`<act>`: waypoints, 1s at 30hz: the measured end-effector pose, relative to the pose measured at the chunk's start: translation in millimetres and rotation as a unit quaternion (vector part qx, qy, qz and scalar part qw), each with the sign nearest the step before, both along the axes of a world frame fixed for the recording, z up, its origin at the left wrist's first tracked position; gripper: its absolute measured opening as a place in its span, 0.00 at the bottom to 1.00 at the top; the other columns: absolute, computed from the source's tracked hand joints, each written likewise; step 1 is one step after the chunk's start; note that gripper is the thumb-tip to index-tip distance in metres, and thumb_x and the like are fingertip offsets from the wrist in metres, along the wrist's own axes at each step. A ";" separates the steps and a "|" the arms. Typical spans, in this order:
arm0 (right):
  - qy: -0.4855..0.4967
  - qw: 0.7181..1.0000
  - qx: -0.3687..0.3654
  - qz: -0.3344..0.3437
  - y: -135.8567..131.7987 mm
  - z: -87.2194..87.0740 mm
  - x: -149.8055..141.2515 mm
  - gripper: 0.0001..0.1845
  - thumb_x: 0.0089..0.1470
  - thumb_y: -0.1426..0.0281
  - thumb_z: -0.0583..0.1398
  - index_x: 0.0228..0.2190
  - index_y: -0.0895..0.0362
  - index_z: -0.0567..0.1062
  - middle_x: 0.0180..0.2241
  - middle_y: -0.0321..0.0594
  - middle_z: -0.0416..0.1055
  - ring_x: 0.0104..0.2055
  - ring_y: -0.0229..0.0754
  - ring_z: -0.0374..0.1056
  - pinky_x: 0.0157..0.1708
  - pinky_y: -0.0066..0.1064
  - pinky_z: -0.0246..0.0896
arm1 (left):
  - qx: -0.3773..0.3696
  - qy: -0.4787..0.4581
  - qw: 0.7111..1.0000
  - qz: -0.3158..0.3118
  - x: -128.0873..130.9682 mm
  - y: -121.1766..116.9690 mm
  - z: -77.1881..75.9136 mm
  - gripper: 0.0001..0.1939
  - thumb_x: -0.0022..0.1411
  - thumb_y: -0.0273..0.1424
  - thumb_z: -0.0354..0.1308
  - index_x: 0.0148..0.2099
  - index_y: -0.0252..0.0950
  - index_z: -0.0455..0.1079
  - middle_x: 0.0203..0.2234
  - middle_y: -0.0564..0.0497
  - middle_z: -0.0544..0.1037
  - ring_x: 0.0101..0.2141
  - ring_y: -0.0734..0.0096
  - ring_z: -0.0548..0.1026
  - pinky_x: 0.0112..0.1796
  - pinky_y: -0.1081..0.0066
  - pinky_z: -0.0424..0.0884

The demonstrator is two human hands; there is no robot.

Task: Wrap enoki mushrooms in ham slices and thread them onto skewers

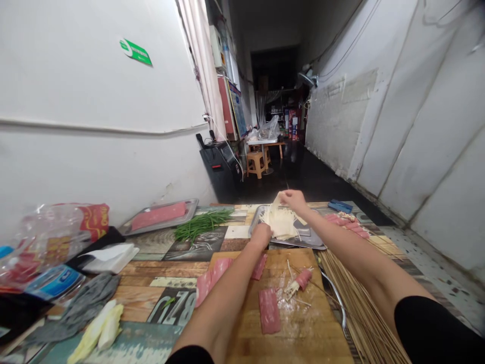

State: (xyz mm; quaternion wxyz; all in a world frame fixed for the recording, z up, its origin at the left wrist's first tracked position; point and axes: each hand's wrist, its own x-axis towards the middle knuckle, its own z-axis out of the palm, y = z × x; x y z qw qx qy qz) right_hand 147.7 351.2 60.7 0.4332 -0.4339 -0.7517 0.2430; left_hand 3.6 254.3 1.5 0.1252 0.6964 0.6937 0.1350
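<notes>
My right hand [293, 199] pinches a thin pale sheet, which looks like tofu skin [278, 203], and lifts it above a metal tray [318, 241]. A stack of similar pale sheets [282, 223] lies in the tray, with thin white strands around its edges. At the stack's near left edge is my left hand [261, 236], its fingers curled and partly hidden. The wooden cutting board [303, 323] carries flat meat slices [269, 311] and a meat roll [303, 279] with pale strands poking out. My left forearm covers part of the meat.
Bamboo skewers [359, 308] lie right of the board, below skewered meat rolls [352, 225] and a blue object [340, 206]. Green chives [200, 225] and a tray [191, 207] of meat [159, 216] stand left. Nearer are a grey cloth [91, 298], cabbage leaves [102, 328] and plastic packaging [56, 237].
</notes>
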 end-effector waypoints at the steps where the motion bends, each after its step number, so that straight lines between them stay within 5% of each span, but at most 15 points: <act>1: 0.023 1.000 -0.005 -0.006 1.2 9.6 5.3 0.15 0.56 0.67 0.53 0.32 0.62 0.77 0.23 0.38 0.74 0.23 0.35 0.69 0.24 0.24 0.65 | 0.002 -0.005 1.000 -0.006 -0.2 -1.9 1.6 0.13 0.60 0.29 0.54 0.36 0.26 0.77 0.36 0.36 0.79 0.42 0.60 0.75 0.45 0.69 0.66; 7: 0.249 0.963 -0.103 0.020 -10.5 47.6 30.7 0.08 0.47 0.68 0.64 0.26 0.62 0.76 0.17 0.34 0.70 0.18 0.32 0.65 0.21 0.22 0.69 | 0.049 -0.073 0.996 0.002 -5.4 -15.5 20.0 0.10 0.60 0.28 0.55 0.36 0.29 0.77 0.36 0.38 0.79 0.44 0.60 0.75 0.48 0.66 0.66; 12: 0.270 0.929 -0.236 0.088 -33.3 52.9 28.9 0.08 0.46 0.71 0.67 0.24 0.62 0.74 0.16 0.37 0.70 0.18 0.32 0.67 0.20 0.21 0.69 | 0.156 -0.192 0.969 -0.003 0.2 -11.2 55.5 0.19 0.69 0.33 0.44 0.54 0.34 0.71 0.54 0.44 0.72 0.55 0.64 0.66 0.56 0.68 0.59; 15: 0.257 0.923 -0.263 0.110 -46.7 53.4 22.9 0.09 0.46 0.72 0.67 0.23 0.62 0.73 0.17 0.39 0.71 0.19 0.34 0.68 0.21 0.22 0.70 | 0.164 -0.271 0.947 -0.045 7.2 -7.1 70.1 0.21 0.69 0.36 0.42 0.53 0.33 0.71 0.50 0.45 0.75 0.50 0.66 0.71 0.52 0.70 0.64; 21: 0.246 0.914 -0.297 0.125 -61.9 58.2 20.4 0.09 0.45 0.72 0.68 0.22 0.63 0.73 0.16 0.40 0.71 0.19 0.34 0.68 0.21 0.21 0.69 | 0.142 -0.380 0.912 -0.061 15.4 -5.2 67.3 0.22 0.63 0.44 0.51 0.38 0.30 0.78 0.29 0.46 0.81 0.32 0.67 0.76 0.36 0.71 0.70; 30: 0.203 0.926 -0.296 0.120 -70.6 61.5 28.9 0.10 0.42 0.74 0.69 0.19 0.64 0.74 0.15 0.40 0.70 0.16 0.33 0.66 0.19 0.22 0.67 | 0.178 -0.420 0.889 -0.025 18.3 1.2 76.0 0.17 0.51 0.38 0.64 0.39 0.30 0.78 0.32 0.45 0.81 0.32 0.65 0.77 0.36 0.71 0.69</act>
